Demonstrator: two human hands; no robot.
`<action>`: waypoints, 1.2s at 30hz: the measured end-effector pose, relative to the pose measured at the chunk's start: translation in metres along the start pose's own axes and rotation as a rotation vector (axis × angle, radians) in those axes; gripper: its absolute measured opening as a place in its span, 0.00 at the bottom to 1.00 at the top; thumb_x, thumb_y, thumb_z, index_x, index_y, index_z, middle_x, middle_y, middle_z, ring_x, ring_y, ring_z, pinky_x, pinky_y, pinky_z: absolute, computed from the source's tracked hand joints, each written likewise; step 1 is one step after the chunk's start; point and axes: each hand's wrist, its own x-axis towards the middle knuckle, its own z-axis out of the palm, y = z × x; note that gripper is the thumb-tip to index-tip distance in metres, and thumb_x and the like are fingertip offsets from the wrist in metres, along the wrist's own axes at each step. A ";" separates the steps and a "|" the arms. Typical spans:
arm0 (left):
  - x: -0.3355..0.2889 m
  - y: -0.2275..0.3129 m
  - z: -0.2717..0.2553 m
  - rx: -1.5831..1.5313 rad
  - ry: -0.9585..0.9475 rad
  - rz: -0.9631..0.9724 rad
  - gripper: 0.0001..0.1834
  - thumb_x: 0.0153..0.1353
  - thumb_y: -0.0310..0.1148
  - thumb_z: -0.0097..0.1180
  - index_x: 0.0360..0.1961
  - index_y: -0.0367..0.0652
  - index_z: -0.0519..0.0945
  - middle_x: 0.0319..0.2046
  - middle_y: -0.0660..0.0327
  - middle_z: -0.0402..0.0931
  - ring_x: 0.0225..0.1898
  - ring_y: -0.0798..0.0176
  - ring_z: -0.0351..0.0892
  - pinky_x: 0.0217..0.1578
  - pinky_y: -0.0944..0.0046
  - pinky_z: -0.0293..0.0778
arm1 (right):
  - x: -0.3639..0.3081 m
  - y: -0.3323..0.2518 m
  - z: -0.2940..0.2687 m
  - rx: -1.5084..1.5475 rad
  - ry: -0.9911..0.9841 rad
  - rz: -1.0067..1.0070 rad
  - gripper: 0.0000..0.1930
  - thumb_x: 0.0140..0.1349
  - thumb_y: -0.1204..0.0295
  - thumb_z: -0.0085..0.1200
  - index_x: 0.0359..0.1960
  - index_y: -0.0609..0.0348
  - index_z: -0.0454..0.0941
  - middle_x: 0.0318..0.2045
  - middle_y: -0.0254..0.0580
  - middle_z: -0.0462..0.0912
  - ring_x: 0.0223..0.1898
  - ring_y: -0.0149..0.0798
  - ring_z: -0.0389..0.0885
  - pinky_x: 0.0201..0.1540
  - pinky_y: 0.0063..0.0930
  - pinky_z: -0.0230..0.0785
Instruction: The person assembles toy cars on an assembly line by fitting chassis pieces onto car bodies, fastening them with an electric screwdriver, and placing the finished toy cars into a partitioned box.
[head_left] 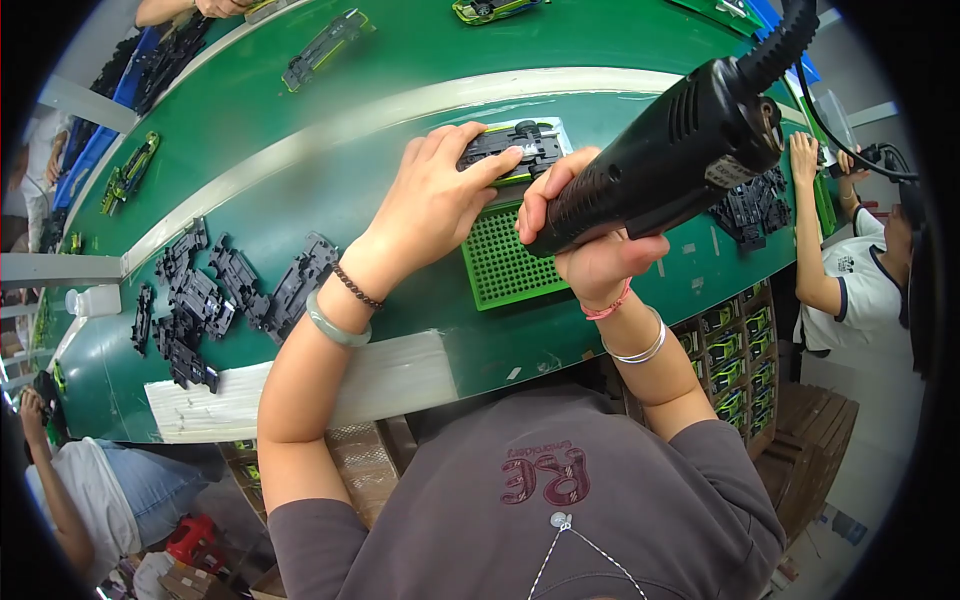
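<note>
My left hand (430,190) grips an upturned toy car (540,148), with the fingers over its far side and the thumb pressed on its black underside. The car rests by a white holder (563,130) at the far end of a green perforated tray (510,265). In my right hand (605,265) is a black corded electric screwdriver (660,150), held slanting with its cable end up to the right. Its tip is hidden behind my fingers, so contact with the car cannot be made out.
Loose black chassis plates (200,295) lie left of my left forearm, and more plates (752,208) lie at the right. Beyond a pale strip, green toy cars (130,172) sit on the green surface. A co-worker (850,265) works at the right. Compartment boxes (735,355) stand below the table edge.
</note>
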 end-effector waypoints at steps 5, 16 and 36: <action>0.000 -0.001 0.002 0.013 0.018 0.016 0.24 0.48 0.28 0.58 0.50 0.54 0.73 0.49 0.51 0.67 0.50 0.49 0.66 0.47 0.54 0.63 | 0.000 -0.003 0.000 -0.016 -0.008 0.030 0.52 0.30 0.18 0.30 0.32 0.61 0.63 0.17 0.40 0.70 0.18 0.32 0.70 0.21 0.22 0.66; -0.001 -0.006 -0.021 -0.049 -0.020 -0.034 0.30 0.47 0.34 0.62 0.55 0.51 0.69 0.54 0.49 0.63 0.55 0.45 0.62 0.55 0.50 0.59 | 0.005 -0.007 -0.002 -0.014 -0.058 0.009 0.50 0.32 0.18 0.28 0.30 0.60 0.63 0.17 0.40 0.70 0.17 0.34 0.70 0.22 0.25 0.67; -0.013 -0.049 -0.037 -0.256 -0.101 -0.127 0.30 0.37 0.39 0.69 0.42 0.37 0.74 0.37 0.51 0.71 0.42 0.50 0.71 0.44 0.58 0.69 | 0.092 0.011 0.064 -0.047 -0.183 -0.034 0.48 0.33 0.19 0.32 0.28 0.59 0.67 0.15 0.41 0.71 0.17 0.35 0.73 0.20 0.24 0.67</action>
